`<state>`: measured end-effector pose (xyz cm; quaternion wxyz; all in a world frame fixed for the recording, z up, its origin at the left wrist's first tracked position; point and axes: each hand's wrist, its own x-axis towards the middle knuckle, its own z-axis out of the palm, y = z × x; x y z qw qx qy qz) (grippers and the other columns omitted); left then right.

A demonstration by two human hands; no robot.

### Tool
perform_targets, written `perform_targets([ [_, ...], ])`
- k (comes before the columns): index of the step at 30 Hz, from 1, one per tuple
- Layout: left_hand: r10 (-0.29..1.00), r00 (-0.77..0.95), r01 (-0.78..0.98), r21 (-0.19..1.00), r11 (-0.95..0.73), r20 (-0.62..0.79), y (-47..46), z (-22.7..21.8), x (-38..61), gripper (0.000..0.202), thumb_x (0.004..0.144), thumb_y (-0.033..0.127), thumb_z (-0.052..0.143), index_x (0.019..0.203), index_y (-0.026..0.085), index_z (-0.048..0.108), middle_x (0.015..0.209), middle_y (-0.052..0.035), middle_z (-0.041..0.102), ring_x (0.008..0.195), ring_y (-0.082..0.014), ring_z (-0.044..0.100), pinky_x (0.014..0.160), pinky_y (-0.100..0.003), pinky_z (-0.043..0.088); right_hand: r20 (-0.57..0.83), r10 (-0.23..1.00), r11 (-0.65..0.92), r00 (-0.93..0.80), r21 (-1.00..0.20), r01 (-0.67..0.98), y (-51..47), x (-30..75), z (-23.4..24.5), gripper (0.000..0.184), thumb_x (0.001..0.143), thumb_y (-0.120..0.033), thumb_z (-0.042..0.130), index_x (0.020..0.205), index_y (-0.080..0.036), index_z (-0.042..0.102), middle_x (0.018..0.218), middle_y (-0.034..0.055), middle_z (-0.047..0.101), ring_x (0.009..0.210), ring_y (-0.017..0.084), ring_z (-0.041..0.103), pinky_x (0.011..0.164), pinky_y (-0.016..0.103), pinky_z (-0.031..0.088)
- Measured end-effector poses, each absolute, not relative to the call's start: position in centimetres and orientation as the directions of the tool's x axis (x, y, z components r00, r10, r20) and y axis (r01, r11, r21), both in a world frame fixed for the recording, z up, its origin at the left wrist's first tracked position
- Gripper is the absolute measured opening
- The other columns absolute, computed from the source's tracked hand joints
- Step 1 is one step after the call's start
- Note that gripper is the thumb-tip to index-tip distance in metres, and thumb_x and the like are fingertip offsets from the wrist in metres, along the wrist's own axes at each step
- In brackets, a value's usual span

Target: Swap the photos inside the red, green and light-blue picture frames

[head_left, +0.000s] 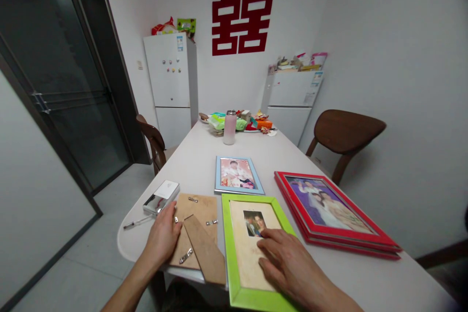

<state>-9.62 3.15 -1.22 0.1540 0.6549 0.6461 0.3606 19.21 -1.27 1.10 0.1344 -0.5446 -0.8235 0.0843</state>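
1. Lime-green frame (227, 248) lies flat at the near edge of the worktop (197, 156), with a cream mat (243, 258) inside and a tiny photo (255, 223) near the top of it
2. Right hand (288, 263) is open and flat on the mat, gripping nothing, with the fingertips right at the photo's lower edge
3. Left hand (163, 236) is also open, palm down on the left side of a brown backing board (197, 212). The board lies face down just left of the green frame, its stand leg (206, 248) and metal clips showing
4. My read: the frame is apart and the photo is being lined up. Nudging it calls for a light fingertip touch, since it looks loose on the mat
5. Writing: the big red 囍 (243, 7) on the wall is the only thing legible. The fridge stickers are too small to read, and I see no lettering on the white box (163, 195)
6. Also around: blue frame (238, 175), red frames (329, 209) stacked at the right, pink bottle (229, 127)
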Motion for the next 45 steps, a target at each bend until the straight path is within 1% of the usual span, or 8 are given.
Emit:
perform_targets([
  [9,0.937,0.29,0.645,0.683,-0.342,0.196,-1.1,0.6,-3.1,0.043,0.07,0.018,0.047,0.113,0.017,0.045,0.116,-0.0083,0.05,0.108,-0.0201,0.043,0.093,-0.032,0.032,0.067,0.997,-0.007,0.027,-0.27,0.963,-0.4,23.1,-1.0,0.048,0.073,-0.025,0.037,0.116,-0.003,0.041,0.103,0.019,0.055,0.09,0.026,0.054,0.077,0.037,0.041],
  [14,0.917,0.397,0.69,0.644,-0.33,0.044,-2.3,0.1,0.3,0.051,0.065,0.018,0.051,0.115,0.011,0.047,0.127,-0.0136,0.038,0.118,-0.0267,0.03,0.099,-0.038,0.023,0.073,0.994,-0.035,0.076,-0.453,0.891,-0.5,22.9,-0.4,0.052,0.066,-0.021,0.039,0.117,-0.007,0.038,0.094,0.0155,0.059,0.083,0.024,0.057,0.072,0.034,0.043],
  [20,0.921,0.386,0.673,0.668,-0.318,0.049,-1.5,1.3,1.1,0.052,0.072,0.029,0.047,0.121,0.01,0.04,0.129,-0.0138,0.035,0.121,-0.0267,0.024,0.1,-0.041,0.019,-0.16,0.983,-0.178,0.091,-0.949,0.259,-1.3,21.8,1.6,0.067,0.071,-0.026,0.032,0.131,-0.014,0.007,0.081,0.0064,0.064,0.059,0.018,0.061,0.051,0.028,0.045],
  [24,0.864,0.486,0.569,0.703,-0.427,0.132,-2.5,2.8,4.0,0.083,0.06,0.041,0.062,0.128,0.009,0.025,0.136,-0.0145,0.017,0.124,-0.03,0.014,0.1,-0.047,0.016,-0.226,0.971,-0.213,0.072,-0.965,-0.154,-2.0,20.2,3.7,0.077,0.066,-0.025,0.049,0.131,-0.025,0.007,0.089,0.0029,0.064,0.058,0.017,0.06,0.053,0.028,0.045],
  [27,0.803,0.543,0.503,0.67,-0.546,0.246,-3.0,3.0,5.8,0.081,0.057,0.032,0.065,0.125,0.006,0.029,0.133,-0.0173,0.025,0.12,-0.0308,0.023,0.098,-0.046,0.022,-0.218,0.975,-0.197,0.045,-0.94,-0.278,-2.0,19.8,4.2,0.085,0.062,-0.026,0.059,0.13,-0.029,0.009,0.084,0.0006,0.065,0.055,0.015,0.059,0.054,0.027,0.045],
  [34,0.792,0.343,0.427,0.667,-0.61,0.505,-3.0,4.4,3.0,0.056,0.064,0.009,0.043,0.119,0.014,0.034,0.096,-0.0081,0.053,0.084,-0.0189,0.05,0.075,-0.033,0.043,-0.118,0.985,-0.138,0.13,-0.977,0.16,-0.2,22.4,0.9,0.078,0.062,-0.03,0.057,0.129,-0.012,0.021,0.063,0.0005,0.062,0.054,0.016,0.057,0.051,0.025,0.044],
  [39,0.967,0.021,0.369,0.897,-0.244,0.254,-2.3,4.6,-2.2,0.051,0.064,0.012,0.042,0.114,0.016,0.038,0.093,-0.0041,0.054,0.082,-0.0174,0.052,0.068,-0.025,0.043,0.084,0.98,-0.057,0.181,-0.749,0.66,0.3,23.9,-1.0,0.06,0.063,-0.032,0.05,0.117,-0.007,0.044,0.075,0.0073,0.064,0.068,0.02,0.06,0.063,0.028,0.044],
  [45,0.998,0.061,0.247,0.968,-0.033,0.019,-0.7,0.9,-6.2,0.05,0.06,0.013,0.041,0.111,0.012,0.037,0.071,0.0016,0.053,0.063,-0.0135,0.052,0.055,-0.021,0.04,0.179,0.98,-0.014,0.092,-0.398,0.917,0.4,23.6,-1.3,0.047,0.069,-0.031,0.042,0.108,-0.007,0.052,0.084,0.0129,0.065,0.074,0.023,0.061,0.067,0.028,0.044],
])
